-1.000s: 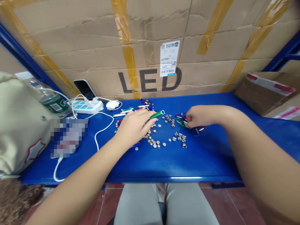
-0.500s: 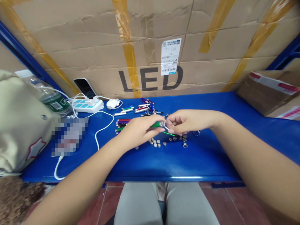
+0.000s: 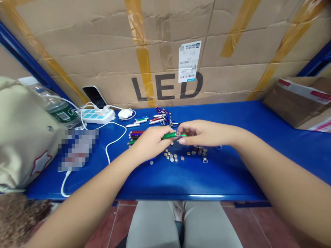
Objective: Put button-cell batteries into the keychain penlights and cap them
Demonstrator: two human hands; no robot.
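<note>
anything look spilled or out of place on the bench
Small silver discs, probably button cells, lie loose on the blue bench below the hands. With no tray or container around them, they look spilled.

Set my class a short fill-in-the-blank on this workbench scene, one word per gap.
The left hand grips a ____ metal tube.
Small button cells lie on a ____ shelf top.
The cardboard box behind them is printed with the letters ____.

Missing words: green; blue; LED.
</note>
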